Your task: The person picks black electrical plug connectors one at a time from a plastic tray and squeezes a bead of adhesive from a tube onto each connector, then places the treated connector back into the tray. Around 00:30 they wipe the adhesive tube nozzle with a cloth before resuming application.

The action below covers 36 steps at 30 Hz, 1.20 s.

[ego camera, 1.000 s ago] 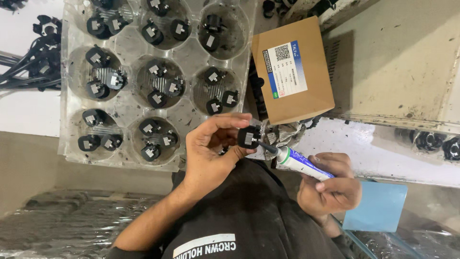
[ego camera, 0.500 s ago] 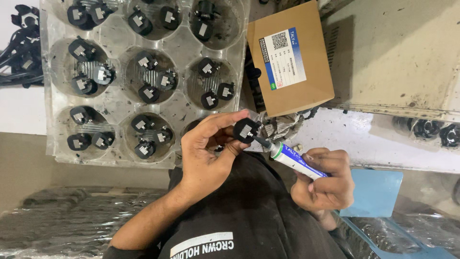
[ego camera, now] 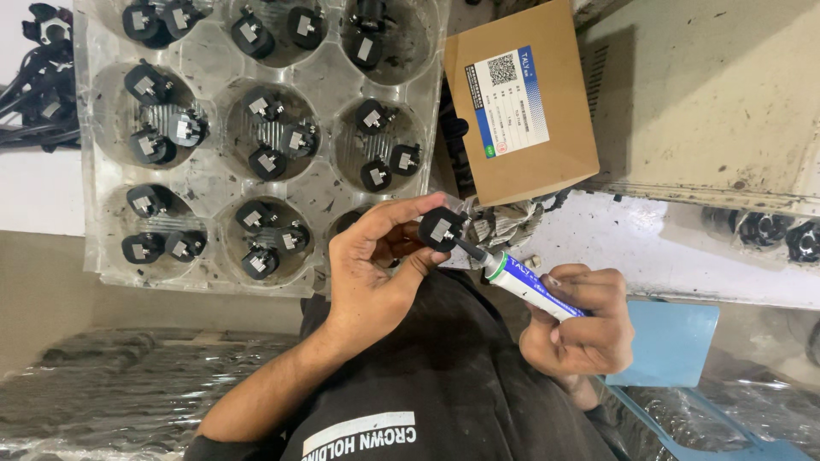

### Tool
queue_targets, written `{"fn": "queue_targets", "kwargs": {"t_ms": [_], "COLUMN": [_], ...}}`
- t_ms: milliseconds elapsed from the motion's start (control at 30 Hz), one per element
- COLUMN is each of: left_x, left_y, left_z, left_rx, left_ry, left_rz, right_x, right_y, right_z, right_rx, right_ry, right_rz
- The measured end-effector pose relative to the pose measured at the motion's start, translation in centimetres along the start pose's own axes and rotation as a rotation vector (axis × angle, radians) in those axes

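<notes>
A pale worktop (ego camera: 709, 85) fills the far right of the scene, with a clear plastic tray (ego camera: 205, 175) of round wells spread across the far left, each well holding two or three small black plug parts (ego camera: 266, 162). Between them lies a brown cardboard box (ego camera: 521, 102) with a white-and-blue label, and a pale blue sheet (ego camera: 670, 341) sits near the right edge. Black cables (ego camera: 30, 77) bunch at the far left.

Nearer the camera, over the person's dark shirt, the left hand (ego camera: 371, 273) pinches one black plug part (ego camera: 442, 229) between thumb and fingertips, metal face turned up. The right hand (ego camera: 581, 329) is closed around a blue-and-white tube (ego camera: 534, 286), gripped low on the body, with its thin black nozzle (ego camera: 471, 250) touching the near right side of the part. The two hands stand a little apart, joined only by tube and part.

Judging by the pose, doing this well calls for a steady pinch that keeps fingers off the metal face, the nozzle tip held right on the seam, and a light, even squeeze so that only a small bead comes out. Bracing both wrists against the body would likely help keep the tip from wandering.
</notes>
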<state>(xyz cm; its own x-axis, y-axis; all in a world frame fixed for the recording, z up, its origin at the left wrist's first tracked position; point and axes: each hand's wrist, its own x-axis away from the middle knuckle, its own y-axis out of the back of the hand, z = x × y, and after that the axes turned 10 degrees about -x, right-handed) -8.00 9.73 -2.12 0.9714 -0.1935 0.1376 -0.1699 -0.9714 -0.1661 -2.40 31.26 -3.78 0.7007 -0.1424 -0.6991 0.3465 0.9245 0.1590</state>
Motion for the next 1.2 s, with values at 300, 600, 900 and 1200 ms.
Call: {"fn": "queue_targets", "kwargs": {"t_ms": [300, 600, 900, 1200], "left_x": [-0.2, 0.0, 1.2, 1.3], "left_y": [-0.1, -0.9, -1.5, -1.5], "left_z": [0.3, 2.4, 3.0, 3.4], "left_rx": [0.061, 0.352, 0.453, 0.42], "left_ry": [0.01, 0.039, 0.033, 0.088], "left_rz": [-0.014, 0.029, 0.151, 0.198], "right_x": [-0.1, -0.6, 0.0, -0.2], "right_y": [0.1, 0.0, -1.4, -0.4], "right_z": [0.1, 0.7, -0.7, 0.0], "right_rx": [0.007, 0.061, -0.044, 0.053], "right_ry": [0.0, -0.034, 0.072, 0.001], "right_rz": [-0.002, 0.024, -0.283, -0.092]}}
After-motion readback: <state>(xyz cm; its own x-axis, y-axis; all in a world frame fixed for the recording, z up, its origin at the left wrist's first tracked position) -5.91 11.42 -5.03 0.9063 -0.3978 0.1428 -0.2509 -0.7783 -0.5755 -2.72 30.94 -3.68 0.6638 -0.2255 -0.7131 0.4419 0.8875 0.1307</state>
